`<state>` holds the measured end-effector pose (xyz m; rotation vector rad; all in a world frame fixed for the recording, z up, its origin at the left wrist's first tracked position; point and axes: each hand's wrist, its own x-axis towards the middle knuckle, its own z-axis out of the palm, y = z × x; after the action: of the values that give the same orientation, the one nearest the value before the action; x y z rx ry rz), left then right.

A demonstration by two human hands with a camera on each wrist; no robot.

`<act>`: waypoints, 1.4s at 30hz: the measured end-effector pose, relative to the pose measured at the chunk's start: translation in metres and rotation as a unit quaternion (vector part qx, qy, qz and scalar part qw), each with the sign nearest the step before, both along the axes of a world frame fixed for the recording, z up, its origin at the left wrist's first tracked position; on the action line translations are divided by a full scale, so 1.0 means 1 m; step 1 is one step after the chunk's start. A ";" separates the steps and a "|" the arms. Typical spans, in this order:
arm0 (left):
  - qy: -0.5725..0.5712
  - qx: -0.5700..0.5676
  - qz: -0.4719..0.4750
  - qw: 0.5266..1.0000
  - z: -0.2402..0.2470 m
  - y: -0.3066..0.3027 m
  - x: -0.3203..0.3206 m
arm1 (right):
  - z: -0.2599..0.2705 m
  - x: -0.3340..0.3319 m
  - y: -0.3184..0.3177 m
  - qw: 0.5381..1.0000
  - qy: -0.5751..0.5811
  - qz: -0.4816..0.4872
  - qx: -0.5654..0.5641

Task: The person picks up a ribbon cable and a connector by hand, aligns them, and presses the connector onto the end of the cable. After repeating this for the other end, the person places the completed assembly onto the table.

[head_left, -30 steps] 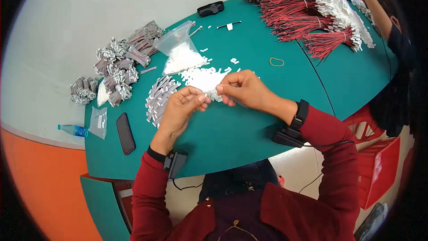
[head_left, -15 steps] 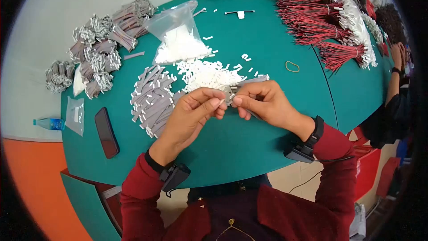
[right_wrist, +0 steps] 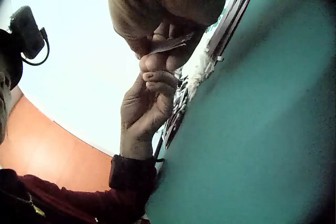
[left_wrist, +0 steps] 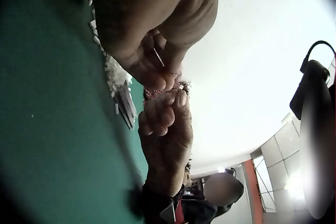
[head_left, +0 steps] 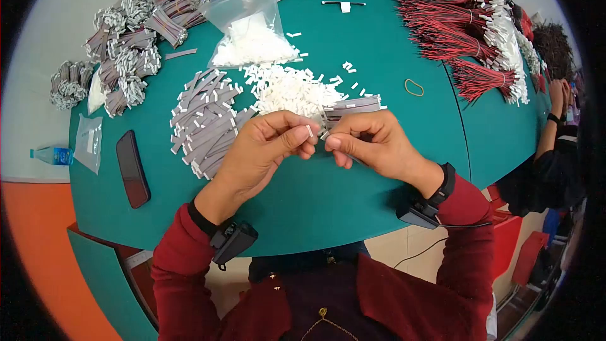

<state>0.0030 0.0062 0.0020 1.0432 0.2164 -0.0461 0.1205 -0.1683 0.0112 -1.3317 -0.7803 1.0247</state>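
My left hand (head_left: 255,155) pinches a small white connector (head_left: 309,131) between thumb and forefinger. Just to its right, my right hand (head_left: 382,145) pinches a short grey ribbon cable (right_wrist: 170,44), most of it covered by the palm in the head view. The fingertips of both hands come close together over the near side of a heap of white connectors (head_left: 290,91). A spread pile of grey ribbon cables (head_left: 205,120) with white ends lies left of the heap. More grey ribbon cables (head_left: 353,105) lie side by side behind my right hand.
Behind the heap stands a clear bag (head_left: 252,41) of white connectors. Bundled grey cables (head_left: 132,44) fill the back left, red-and-black wire bundles (head_left: 454,31) the back right. A phone (head_left: 132,169), a bottle (head_left: 53,155) and a rubber band (head_left: 414,87) are on the table. Another person's arm (head_left: 548,132) is at right.
The head view has shifted, so the table's things sit lower, then higher and further left. Both hands keep their pinch, fingertips close together; the white connector now shows plainly in the left one.
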 end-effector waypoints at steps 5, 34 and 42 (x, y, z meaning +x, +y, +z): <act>0.013 0.011 -0.020 1.000 0.006 -0.001 -0.002 | -0.001 -0.001 0.001 1.000 0.001 0.018 -0.012; -0.021 0.055 -0.025 0.998 -0.001 -0.006 -0.002 | -0.004 -0.004 0.002 1.000 -0.001 0.024 -0.018; -0.016 0.042 -0.028 0.999 0.000 -0.006 -0.003 | -0.003 -0.005 0.002 1.000 0.003 0.020 -0.016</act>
<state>-0.0001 -0.0001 0.0022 1.1328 0.1607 -0.0720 0.1153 -0.1664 0.0085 -1.3435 -0.7918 1.0767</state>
